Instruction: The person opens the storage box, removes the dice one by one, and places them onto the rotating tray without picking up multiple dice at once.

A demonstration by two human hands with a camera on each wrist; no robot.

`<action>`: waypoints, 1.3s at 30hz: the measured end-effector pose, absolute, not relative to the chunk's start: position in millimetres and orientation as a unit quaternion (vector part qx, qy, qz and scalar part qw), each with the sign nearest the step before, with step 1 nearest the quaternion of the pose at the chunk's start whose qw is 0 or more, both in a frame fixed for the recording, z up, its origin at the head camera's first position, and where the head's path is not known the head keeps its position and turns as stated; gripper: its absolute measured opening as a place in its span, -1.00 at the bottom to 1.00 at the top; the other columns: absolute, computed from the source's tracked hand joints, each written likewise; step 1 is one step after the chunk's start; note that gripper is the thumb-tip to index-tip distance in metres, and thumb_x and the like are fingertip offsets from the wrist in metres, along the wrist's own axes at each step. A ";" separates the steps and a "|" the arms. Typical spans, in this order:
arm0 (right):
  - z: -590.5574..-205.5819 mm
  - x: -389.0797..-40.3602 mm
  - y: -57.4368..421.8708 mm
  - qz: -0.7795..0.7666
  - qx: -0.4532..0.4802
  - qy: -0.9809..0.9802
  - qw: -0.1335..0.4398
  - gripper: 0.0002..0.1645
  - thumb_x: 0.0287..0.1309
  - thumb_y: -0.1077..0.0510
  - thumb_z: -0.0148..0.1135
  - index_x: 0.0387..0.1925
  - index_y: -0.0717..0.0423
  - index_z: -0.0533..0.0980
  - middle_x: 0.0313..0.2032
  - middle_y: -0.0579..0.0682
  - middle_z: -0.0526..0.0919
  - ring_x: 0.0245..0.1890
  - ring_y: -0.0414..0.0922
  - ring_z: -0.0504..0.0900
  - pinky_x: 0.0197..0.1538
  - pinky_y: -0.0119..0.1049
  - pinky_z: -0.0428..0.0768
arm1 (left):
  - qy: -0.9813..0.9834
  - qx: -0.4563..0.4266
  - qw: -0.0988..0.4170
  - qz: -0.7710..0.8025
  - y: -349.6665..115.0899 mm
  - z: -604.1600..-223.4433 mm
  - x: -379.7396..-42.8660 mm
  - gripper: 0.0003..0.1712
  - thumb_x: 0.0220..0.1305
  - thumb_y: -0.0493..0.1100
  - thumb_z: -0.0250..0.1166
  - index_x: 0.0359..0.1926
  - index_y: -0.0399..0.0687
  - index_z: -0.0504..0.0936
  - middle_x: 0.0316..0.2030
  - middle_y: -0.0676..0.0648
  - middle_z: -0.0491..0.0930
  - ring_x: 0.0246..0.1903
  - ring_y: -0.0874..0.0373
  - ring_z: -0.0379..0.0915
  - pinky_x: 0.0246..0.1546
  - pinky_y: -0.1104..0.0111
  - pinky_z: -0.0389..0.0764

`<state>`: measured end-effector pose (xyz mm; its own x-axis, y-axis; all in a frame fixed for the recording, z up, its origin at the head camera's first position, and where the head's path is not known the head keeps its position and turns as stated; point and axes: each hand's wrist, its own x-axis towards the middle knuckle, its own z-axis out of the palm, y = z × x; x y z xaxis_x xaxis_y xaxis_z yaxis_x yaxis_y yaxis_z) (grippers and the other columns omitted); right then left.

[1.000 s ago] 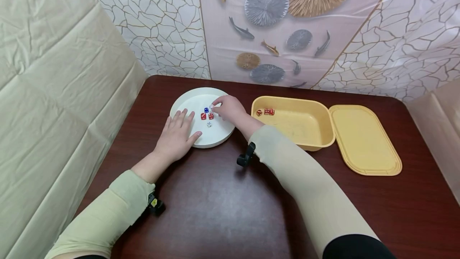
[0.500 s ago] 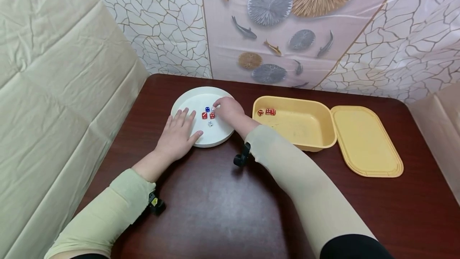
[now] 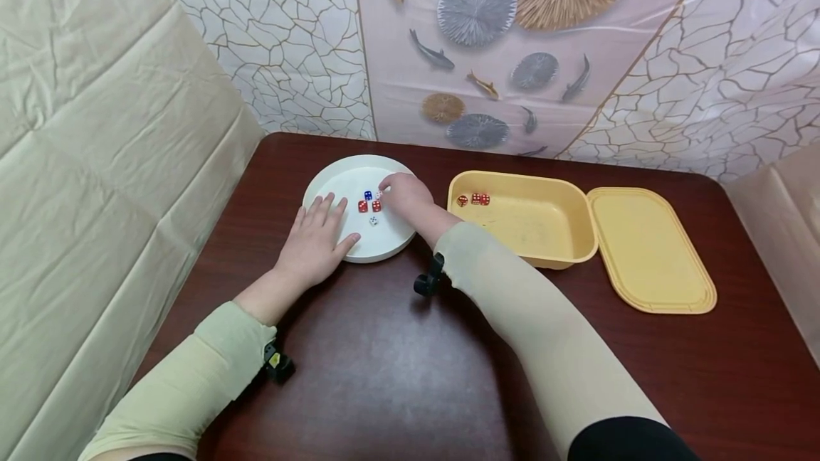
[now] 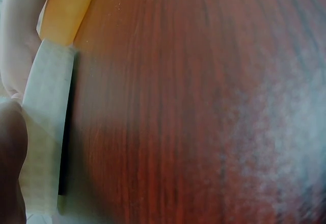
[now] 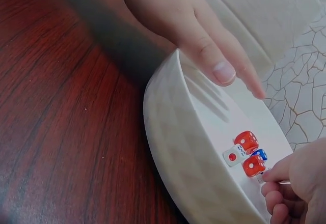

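Observation:
My right hand (image 3: 410,198) reaches over the right side of a round white tray (image 3: 349,247) and pinches a small white die (image 3: 379,195) between thumb and finger, partly hidden by the fingertips. Close beside it lie a blue die (image 3: 368,195), two red dice, one of them the near-right red die (image 5: 253,166), and another white die (image 5: 234,155) with a red dot on its face. My left hand (image 3: 312,240) rests at the tray's left rim, fingers straight and spread over the inside, thumb toward the near edge.
Right of the tray stands a yellow plastic box (image 3: 532,223) with several red dice (image 3: 476,199) at its far left. Its yellow lid (image 3: 653,251) lies flat against the box's right side. A patterned wall covering (image 3: 477,9) rises behind the dark wooden table (image 3: 397,361).
My right wrist has shifted slightly left and the pinched white die has come a little nearer the red dice. The left hand keeps its place on the tray.

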<state>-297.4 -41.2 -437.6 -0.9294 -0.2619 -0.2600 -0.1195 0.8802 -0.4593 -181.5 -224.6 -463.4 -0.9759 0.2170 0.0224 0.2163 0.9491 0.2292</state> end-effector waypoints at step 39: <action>-415.7 -274.8 119.3 -0.566 -0.031 0.815 0.120 -0.59 0.26 0.12 0.34 0.12 0.14 0.60 -0.58 0.05 0.56 -0.67 -0.22 0.42 -0.54 -0.35 0.42 | 0.987 0.099 0.013 0.125 -218.5 -461.4 -177.5 -0.10 0.45 0.31 -0.04 0.57 -0.07 -0.04 0.54 -0.26 -0.11 0.52 -0.21 -0.30 0.45 -0.13 -0.24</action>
<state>-274.8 119.3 -415.7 -0.9695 -0.1856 -0.1599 0.0851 0.3568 -0.9303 -177.5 -218.5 -461.4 -0.9800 0.1989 -0.0017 0.1921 0.9489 0.2502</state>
